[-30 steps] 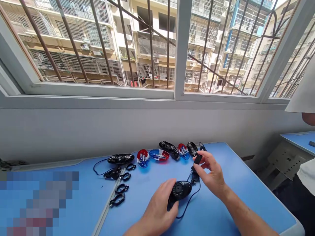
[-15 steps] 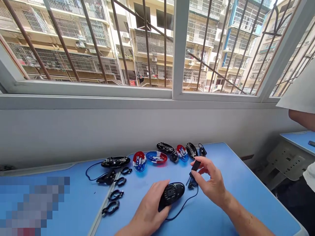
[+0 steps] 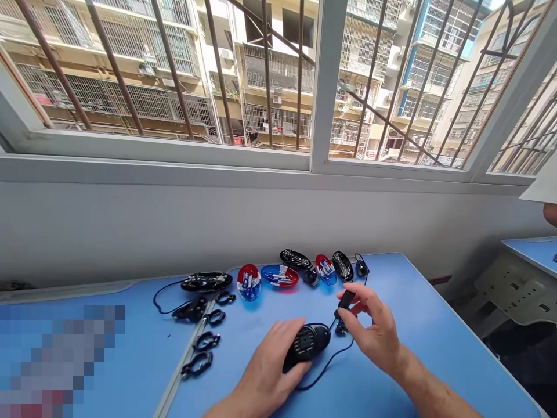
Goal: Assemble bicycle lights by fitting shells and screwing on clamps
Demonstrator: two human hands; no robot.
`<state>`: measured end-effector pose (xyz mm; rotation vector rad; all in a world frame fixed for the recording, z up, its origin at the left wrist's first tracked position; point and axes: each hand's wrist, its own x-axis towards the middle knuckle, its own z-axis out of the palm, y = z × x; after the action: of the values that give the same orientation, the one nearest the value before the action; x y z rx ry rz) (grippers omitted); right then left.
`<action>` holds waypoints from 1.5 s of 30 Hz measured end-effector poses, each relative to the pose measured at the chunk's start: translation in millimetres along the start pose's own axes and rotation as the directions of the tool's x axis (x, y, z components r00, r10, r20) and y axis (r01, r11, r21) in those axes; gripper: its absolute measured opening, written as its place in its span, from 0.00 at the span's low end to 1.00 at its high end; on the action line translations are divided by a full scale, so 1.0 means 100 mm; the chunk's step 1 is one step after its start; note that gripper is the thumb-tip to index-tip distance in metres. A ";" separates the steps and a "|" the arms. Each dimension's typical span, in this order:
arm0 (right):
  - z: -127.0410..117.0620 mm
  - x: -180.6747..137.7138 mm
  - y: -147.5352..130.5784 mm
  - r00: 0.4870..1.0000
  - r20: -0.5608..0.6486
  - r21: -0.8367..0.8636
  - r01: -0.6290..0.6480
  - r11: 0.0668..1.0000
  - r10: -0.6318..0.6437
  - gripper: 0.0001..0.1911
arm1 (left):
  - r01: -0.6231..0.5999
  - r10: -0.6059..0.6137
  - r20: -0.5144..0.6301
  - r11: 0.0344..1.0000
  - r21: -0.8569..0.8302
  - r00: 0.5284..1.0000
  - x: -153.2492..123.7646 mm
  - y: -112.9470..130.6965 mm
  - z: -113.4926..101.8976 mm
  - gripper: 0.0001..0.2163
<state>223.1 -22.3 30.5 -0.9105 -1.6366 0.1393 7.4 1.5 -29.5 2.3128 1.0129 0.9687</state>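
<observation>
A black oval device is sitting in the left hand, which is wrapping its near end, thumb on one side and fingers over the other; I can't tell whether it's touching the table. Just to the right of that grip, the right hand is pinching a small black block, thumb and fingertip closed on it. The step in hand seems to be handling the block beside the device, and the next move looks to be calling for a steady left hold and slack in the black cord looping between the hands. Left of the grip, four black rings are lying in a line; beyond it, a red-and-blue oval piece is resting.
</observation>
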 end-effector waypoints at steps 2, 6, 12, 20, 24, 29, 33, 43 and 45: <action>0.01 -0.01 0.00 1.000 0.003 0.004 0.004 1.000 -0.004 0.20 | -0.026 0.026 0.007 1.000 0.008 1.000 -0.01 -0.03 0.02 0.28; 0.02 -0.03 0.00 0.999 0.010 -0.007 0.032 0.999 -0.032 0.21 | -0.065 0.065 0.017 0.998 0.009 0.998 -0.01 -0.06 0.03 0.29; 0.01 -0.03 0.00 0.998 0.027 -0.020 0.056 0.998 -0.055 0.22 | -0.074 0.074 0.037 0.997 0.003 0.997 0.00 -0.02 0.01 0.28; 0.02 -0.04 0.02 0.996 0.056 -0.020 0.065 0.998 -0.064 0.23 | -0.085 0.085 0.043 0.996 0.002 0.996 0.00 -0.04 0.02 0.29; 0.02 -0.04 0.04 0.995 0.080 0.011 0.055 0.998 -0.055 0.22 | -0.097 0.096 0.039 0.995 0.002 0.995 -0.01 -0.06 0.05 0.30; 0.03 -0.03 0.04 0.996 0.055 0.016 0.073 0.997 -0.074 0.21 | -0.087 0.087 0.035 0.996 -0.004 0.996 -0.01 -0.08 0.07 0.31; 0.04 -0.05 0.04 0.997 0.042 0.028 0.058 0.998 -0.060 0.20 | -0.073 0.074 0.037 0.997 -0.013 0.997 -0.02 -0.09 0.10 0.31; 0.05 -0.05 0.06 0.999 0.036 0.025 -0.008 1.000 0.007 0.18 | -0.032 0.034 0.070 0.999 -0.037 0.997 0.01 0.02 0.02 0.24; 0.05 -0.04 0.07 1.000 0.017 0.013 -0.012 1.000 0.012 0.17 | -0.033 0.036 0.075 0.999 -0.038 0.997 0.01 0.02 0.02 0.25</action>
<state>222.4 -18.1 22.4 -0.9114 -1.6446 0.1658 10.6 0.9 -28.8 2.3248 0.9202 0.8985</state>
